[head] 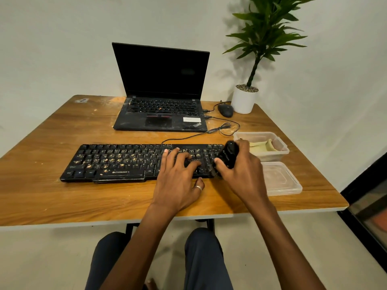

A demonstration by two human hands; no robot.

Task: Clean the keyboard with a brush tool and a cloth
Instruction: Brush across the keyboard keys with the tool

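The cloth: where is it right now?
In the head view, the cloth lies in the open plastic container on the table's right side, beyond the right hand.

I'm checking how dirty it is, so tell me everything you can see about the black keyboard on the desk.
The keyboard is a black, full-size, plastic-looking wired board lying flat on the wooden table, in front of the laptop. Pale crumbs litter its left and middle keys. A cable runs from its back edge. The left hand rests on its right-hand keys; the right hand holds a black brush tool over its right end.

"ZEBRONICS" on the black keyboard (117, 162) front edge, "ThinkPad" logo on laptop (161, 114) palmrest
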